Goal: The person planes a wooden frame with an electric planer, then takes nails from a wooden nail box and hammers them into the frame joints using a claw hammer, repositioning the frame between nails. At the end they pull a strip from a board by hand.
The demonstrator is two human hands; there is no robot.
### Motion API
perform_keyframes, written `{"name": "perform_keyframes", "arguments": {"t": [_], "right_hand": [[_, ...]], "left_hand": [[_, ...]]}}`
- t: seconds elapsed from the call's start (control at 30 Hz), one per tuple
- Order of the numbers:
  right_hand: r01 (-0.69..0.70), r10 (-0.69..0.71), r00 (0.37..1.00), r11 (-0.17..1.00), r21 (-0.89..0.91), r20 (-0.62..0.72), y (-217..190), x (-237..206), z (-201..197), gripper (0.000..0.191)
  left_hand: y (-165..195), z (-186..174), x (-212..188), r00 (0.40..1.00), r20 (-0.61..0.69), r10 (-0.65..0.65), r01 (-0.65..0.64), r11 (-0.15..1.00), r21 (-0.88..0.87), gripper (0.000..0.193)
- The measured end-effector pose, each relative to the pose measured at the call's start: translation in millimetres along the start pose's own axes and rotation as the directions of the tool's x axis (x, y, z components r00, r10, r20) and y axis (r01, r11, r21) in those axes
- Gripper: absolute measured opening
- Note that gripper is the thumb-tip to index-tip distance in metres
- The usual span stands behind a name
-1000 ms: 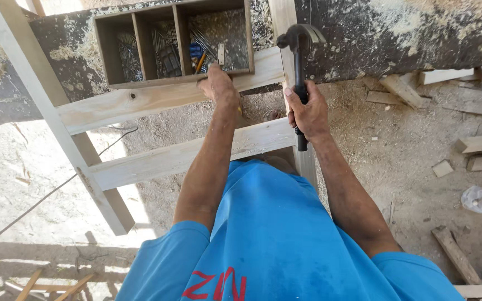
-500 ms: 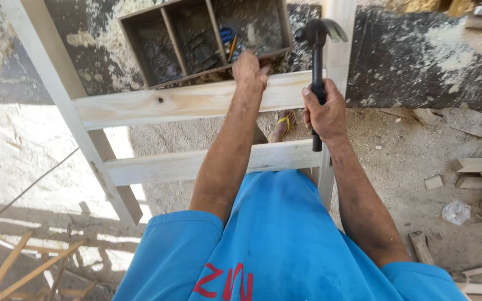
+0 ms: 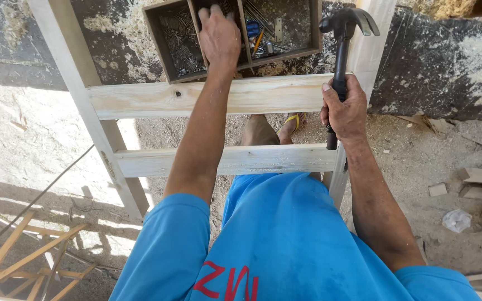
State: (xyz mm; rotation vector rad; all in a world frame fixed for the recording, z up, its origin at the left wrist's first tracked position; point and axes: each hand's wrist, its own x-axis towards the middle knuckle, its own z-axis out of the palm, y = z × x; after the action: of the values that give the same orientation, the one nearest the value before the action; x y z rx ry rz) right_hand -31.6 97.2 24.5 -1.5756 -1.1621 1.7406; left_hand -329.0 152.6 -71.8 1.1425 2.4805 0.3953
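My left hand [image 3: 219, 37] reaches into the middle compartment of a dark wooden box [image 3: 163, 50] that holds nails; its fingers are bent down among them, and what they hold is hidden. My right hand [image 3: 343, 112] grips the black handle of a claw hammer [image 3: 343, 33], head up, beside the right upright of a pale wooden frame [image 3: 168, 99]. The frame has two crossbars, the upper one just below the box and the lower one [image 3: 241, 160] near my waist.
The box rests on a dark, dust-covered slab [image 3: 447, 61]. Wood offcuts [image 3: 481, 184] and a crumpled white scrap [image 3: 457, 219] lie on the dirt at right. A thin wooden frame [image 3: 23, 256] lies at bottom left. My foot in a yellow sandal [image 3: 291, 124] shows between the crossbars.
My left hand has moved up from the upper crossbar into the nail box. The hammer stays upright in my right hand.
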Motion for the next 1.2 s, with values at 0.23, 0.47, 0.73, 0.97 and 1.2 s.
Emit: {"name": "perform_keyframes", "arguments": {"t": [0.23, 0.47, 0.73, 0.97, 1.2], "right_hand": [[0.001, -0.001, 0.997, 1.0, -0.005, -0.074, 13.6, -20.8, -15.3, 0.016], [-0.019, 0.031, 0.991, 0.996, 0.09, -0.13, 27.6, -44.2, -38.9, 0.015], [0.071, -0.053, 0.988, 0.991, 0.117, -0.147, 43.0, -74.2, -62.4, 0.017], [-0.015, 0.004, 0.995, 0.994, -0.105, -0.102, 61.5, -124.1, -111.0, 0.024], [-0.181, 0.344, 0.934, 0.688, -0.702, 0.096, 73.4, -152.9, -136.9, 0.033]], "left_hand": [[-6.2, 15.3, 3.6, 0.984, -0.059, 0.171, -0.168, 0.984, 0.055, 0.011], [-20.1, 14.5, -8.2, 0.887, -0.334, 0.318, -0.377, 0.917, -0.129, 0.004], [57.4, 72.2, -120.6, 0.907, -0.203, 0.368, -0.42, 0.773, -0.475, 0.018], [94.3, 104.2, -188.4, 0.839, -0.183, 0.513, -0.537, 0.722, -0.437, 0.008], [94.9, 118.9, -169.6, 0.709, -0.243, 0.663, -0.7, 0.703, -0.125, 0.007]]}}
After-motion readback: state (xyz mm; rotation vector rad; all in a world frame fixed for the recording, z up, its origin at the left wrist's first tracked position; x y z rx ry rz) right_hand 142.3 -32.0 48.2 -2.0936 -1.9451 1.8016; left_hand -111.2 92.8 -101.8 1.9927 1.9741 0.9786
